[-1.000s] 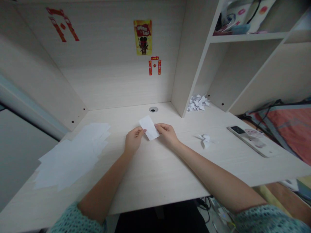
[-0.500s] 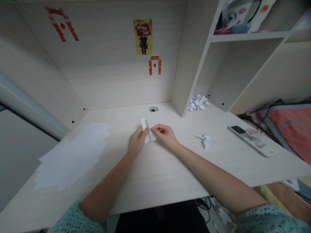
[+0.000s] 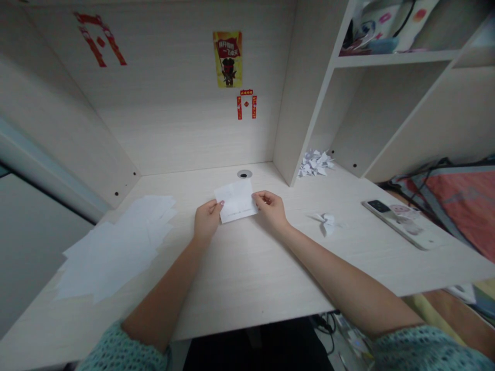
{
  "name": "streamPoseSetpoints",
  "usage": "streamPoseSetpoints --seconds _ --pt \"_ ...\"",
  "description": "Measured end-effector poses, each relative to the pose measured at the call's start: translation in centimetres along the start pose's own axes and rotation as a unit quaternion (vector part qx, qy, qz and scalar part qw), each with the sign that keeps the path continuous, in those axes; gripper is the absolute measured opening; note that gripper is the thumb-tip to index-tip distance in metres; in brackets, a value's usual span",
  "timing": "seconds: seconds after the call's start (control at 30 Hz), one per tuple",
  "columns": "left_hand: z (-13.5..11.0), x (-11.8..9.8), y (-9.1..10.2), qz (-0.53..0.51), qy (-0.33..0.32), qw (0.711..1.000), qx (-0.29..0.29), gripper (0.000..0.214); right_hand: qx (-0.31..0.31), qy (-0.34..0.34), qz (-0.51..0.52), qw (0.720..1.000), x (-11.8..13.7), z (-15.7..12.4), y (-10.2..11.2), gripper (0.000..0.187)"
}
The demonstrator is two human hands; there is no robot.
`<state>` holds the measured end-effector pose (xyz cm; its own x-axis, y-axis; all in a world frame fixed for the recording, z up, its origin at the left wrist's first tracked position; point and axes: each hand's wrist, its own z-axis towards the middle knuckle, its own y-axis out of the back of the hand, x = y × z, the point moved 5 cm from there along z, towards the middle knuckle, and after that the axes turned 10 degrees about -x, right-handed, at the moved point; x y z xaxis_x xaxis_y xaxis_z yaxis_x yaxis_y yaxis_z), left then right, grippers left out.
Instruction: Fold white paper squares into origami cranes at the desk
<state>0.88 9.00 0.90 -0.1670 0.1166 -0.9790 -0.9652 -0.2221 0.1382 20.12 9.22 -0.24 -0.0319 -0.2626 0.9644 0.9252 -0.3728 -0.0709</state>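
Note:
A white sheet of paper (image 3: 236,200) is spread between my two hands above the middle of the desk, with a crease line along its lower part. My left hand (image 3: 207,220) pinches its left edge between thumb and fingers. At the opposite edge, my right hand (image 3: 271,208) grips the paper the same way. To the right lies a small folded paper piece (image 3: 328,222), white with pointed parts. Left of my hands is a spread stack of white paper sheets (image 3: 119,247).
A heap of small folded papers (image 3: 316,163) sits by the shelf divider (image 3: 309,103). A phone (image 3: 400,224) lies near the desk's right side, with a red bag (image 3: 456,201) beyond it. The desk's front edge (image 3: 247,330) runs before me.
The paper was folded narrow between my hands and is now opened out flat and wide. My left hand has shifted left and my right hand slightly right.

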Motion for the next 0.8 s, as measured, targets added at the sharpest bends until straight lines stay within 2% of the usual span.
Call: streamPoseSetpoints --seconds 0.2,0.3,0.43,0.6,0.8 --pt "0.0 0.0 0.3 0.003 0.019 1.0 -0.012 0.026 0.062 0.037 0.072 0.995 0.6 0.0 -0.7 0.026" --pt "0.0 -0.1 0.2 0.019 0.003 1.0 -0.006 0.025 0.097 0.05 0.048 0.993 0.8 -0.2 -0.9 0.02" --pt "0.3 0.4 0.1 0.015 -0.014 1.0 0.002 0.027 0.14 0.04 0.018 0.989 0.4 -0.4 -1.1 0.028" --pt "0.7 1.1 0.2 -0.015 -0.001 1.0 -0.006 0.032 0.157 0.048 0.036 0.986 -0.2 -0.5 -1.4 0.032" --pt "0.5 0.7 0.4 -0.016 0.005 1.0 -0.023 0.03 0.163 0.064 0.014 0.984 -0.2 -0.7 -1.7 0.027"
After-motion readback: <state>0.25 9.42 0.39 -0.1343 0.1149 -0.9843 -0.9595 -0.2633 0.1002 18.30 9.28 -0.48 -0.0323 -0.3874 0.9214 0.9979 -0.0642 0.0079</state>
